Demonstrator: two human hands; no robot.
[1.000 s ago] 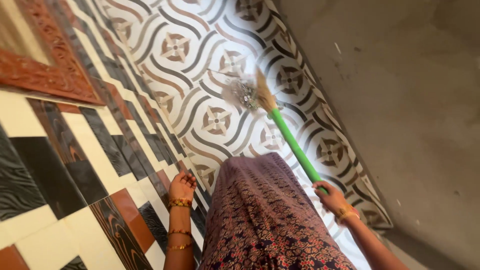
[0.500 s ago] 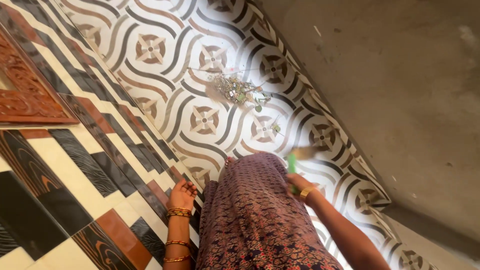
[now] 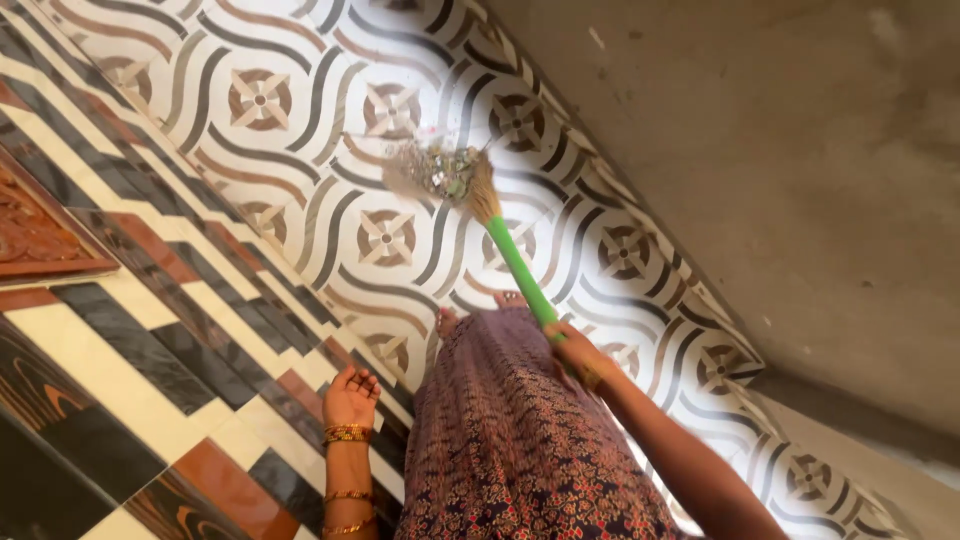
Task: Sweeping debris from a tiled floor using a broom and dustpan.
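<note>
A broom (image 3: 505, 245) with a bright green handle and a straw-coloured brush head is held in the right hand (image 3: 572, 350), whose fingers are clamped around the lower end of the handle just above a patterned maroon garment (image 3: 520, 430). The handle slants up and to the left from that grip, and the brush head is pressed against a small pile of sweepings (image 3: 428, 168) (grey dust, bits of leaf and scraps, blurred in places) on the tiled floor (image 3: 300, 110). The pile lies on the band of pale tiles patterned with wavy grey and brown lines and pinwheel motifs, nearer the far edge of that band than the garment. This band is bordered along its right edge by a bare grey concrete surface (image 3: 800, 150), and along its left edge by a strip of chequered tiles (image 3: 150, 330) in black, cream and rust. The left hand (image 3: 350, 397) is seen hanging free beside the garment over the chequered strip, holding nothing, its fingers loosely curled and slightly apart; gold bangles are worn at its wrist and further up the forearm. A carved reddish-brown wooden panel (image 3: 35, 235) is visible at the left edge. Two bare feet (image 3: 448, 320) show just past the garment's hem.
</note>
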